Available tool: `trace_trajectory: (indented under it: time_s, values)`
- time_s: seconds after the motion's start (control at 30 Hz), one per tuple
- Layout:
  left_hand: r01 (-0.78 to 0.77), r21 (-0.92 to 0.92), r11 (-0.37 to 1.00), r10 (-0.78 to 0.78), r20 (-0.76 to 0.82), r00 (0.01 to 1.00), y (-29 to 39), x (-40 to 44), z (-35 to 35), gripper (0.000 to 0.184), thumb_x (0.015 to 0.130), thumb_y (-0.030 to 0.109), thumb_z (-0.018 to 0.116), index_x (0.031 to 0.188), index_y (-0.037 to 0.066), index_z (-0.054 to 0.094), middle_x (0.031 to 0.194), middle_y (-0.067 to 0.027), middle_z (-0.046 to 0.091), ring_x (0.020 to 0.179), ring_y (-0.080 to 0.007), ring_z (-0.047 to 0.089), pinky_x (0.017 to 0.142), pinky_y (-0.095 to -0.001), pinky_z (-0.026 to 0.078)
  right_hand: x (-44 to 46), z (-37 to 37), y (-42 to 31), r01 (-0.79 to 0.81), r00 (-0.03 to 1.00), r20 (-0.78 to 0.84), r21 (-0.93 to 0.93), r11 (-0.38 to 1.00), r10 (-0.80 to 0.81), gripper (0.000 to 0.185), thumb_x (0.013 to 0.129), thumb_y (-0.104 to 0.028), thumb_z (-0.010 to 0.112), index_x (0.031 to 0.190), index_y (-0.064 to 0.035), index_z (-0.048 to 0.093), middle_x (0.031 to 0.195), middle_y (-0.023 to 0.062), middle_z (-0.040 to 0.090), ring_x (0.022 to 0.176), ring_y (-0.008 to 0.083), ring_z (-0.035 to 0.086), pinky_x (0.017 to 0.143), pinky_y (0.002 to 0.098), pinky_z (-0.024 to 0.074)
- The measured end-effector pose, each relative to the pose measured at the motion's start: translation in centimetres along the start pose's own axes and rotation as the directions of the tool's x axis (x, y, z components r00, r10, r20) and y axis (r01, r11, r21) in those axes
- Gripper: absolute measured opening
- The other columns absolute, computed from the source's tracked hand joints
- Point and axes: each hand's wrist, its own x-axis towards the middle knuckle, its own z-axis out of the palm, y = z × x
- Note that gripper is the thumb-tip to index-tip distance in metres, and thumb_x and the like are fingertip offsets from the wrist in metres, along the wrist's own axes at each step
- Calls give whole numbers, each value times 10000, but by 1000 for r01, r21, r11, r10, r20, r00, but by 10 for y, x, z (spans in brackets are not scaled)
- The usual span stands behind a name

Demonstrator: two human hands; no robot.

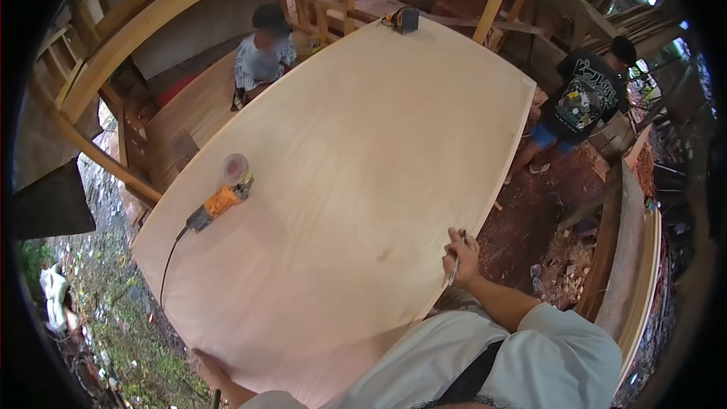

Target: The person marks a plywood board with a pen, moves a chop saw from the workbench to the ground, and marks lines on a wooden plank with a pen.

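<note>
A large pale plywood sheet (379,129) spreads out in front of me. At its near right edge my right hand (462,257) is closed around a slim dark-and-silvery tool (455,263), whose exact kind I cannot make out. My left hand (206,365) is at the sheet's lower left corner; its fingers are mostly hidden, so its grip is unclear. On the left part of the sheet lies an orange angle grinder (221,201) with a round sanding disc, away from both hands. Its black cord (168,265) runs over the left edge.
An orange-and-black power tool (404,20) stands at the sheet's far end. One person (265,53) is beside the far left edge; another person (587,95) stands at the right. Wooden beams (182,7) curve overhead. Rubble and plants (121,333) lie below left.
</note>
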Motion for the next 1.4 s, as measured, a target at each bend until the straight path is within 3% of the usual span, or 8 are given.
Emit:
trace_trajectory:
  time_s: [0.3, 0.4, 0.47, 0.53, 0.7, 0.73, 0.83, 1.4]
  values:
    - [21, -52, 998, -30, -168, 985, 15, -47, -7, 839, 938, 661, 340, 1200, -86, 618, 1239, -337, 578, 1191, -443, 548, 1003, -520, 428, 0, 6, 0, -12, 999, 49, 16, 1000, 11, 295, 819, -286, 607, 1035, -90, 567, 1432, 212, 494, 1336, 456, 383, 1093, 576, 233]
    - [-58, 137, 989, 70, -85, 994, -10, -83, -13, 756, 966, 597, 321, 1270, -45, 582, 1256, -328, 569, 1191, -432, 549, 992, -516, 441, 3, -1, -6, -28, 997, 68, 33, 999, 25, 298, 823, -274, 602, 1054, -89, 562, 1445, 221, 473, 1347, 477, 367, 1102, 589, 229]
    - [-486, 521, 702, 598, -62, 799, -69, -60, 6, 713, 987, 560, 287, 1343, -9, 528, 1294, -311, 550, 1150, -456, 562, 975, -505, 463, 5, -9, -11, -20, 998, 62, 41, 999, 18, 281, 842, -261, 591, 1059, -86, 559, 1461, 231, 446, 1343, 483, 368, 1103, 586, 240]
    - [-313, 453, 835, 398, -104, 912, -86, -71, 11, 701, 1007, 545, 222, 1402, 30, 484, 1457, -265, 418, 1274, -430, 481, 1045, -504, 416, 11, -19, -10, 18, 981, 192, 16, 1000, -21, 269, 858, -264, 590, 1052, -81, 558, 1476, 235, 412, 1348, 484, 358, 1109, 585, 244]
    - [-409, 778, 477, 861, -320, 395, -77, -236, 9, 402, 957, 281, 477, 1200, -10, 612, 872, -169, 635, 811, -332, 642, 669, -527, 516, 75, -42, 6, 100, 911, 395, 75, 992, -121, 282, 899, -278, 556, 1049, -39, 568, 1491, 231, 359, 1369, 485, 317, 1143, 577, 217]
    - [-386, 795, 467, 863, -317, 393, -76, -218, 29, 402, 957, 281, 477, 1200, -10, 612, 872, -169, 635, 811, -332, 642, 669, -527, 516, 86, -39, 4, 106, 909, 403, 19, 994, -105, 320, 902, -286, 564, 1091, -27, 561, 1494, 235, 358, 1375, 482, 310, 1147, 575, 213]
    - [97, 392, 915, -32, -170, 985, -34, -249, 34, 804, 984, 617, 201, 1432, -6, 440, 1608, -174, 185, 1486, -350, 137, 1144, -617, 190, 115, -10, 11, 55, 956, 289, -7, 998, -50, 449, 905, -305, 593, 1217, 10, 522, 1502, 260, 340, 1386, 474, 296, 1153, 576, 203]
    - [-486, 178, 855, 498, -23, 867, 105, -408, 132, 623, 995, 504, 316, 1209, 41, 676, 1619, -184, 129, 1497, -379, 72, 1192, -558, 47, 223, 18, 42, 174, 938, 294, 60, 983, -184, 420, 829, -237, 707, 1142, -4, 550, 1338, 245, 521, 1320, 416, 422, 1126, 568, 249]
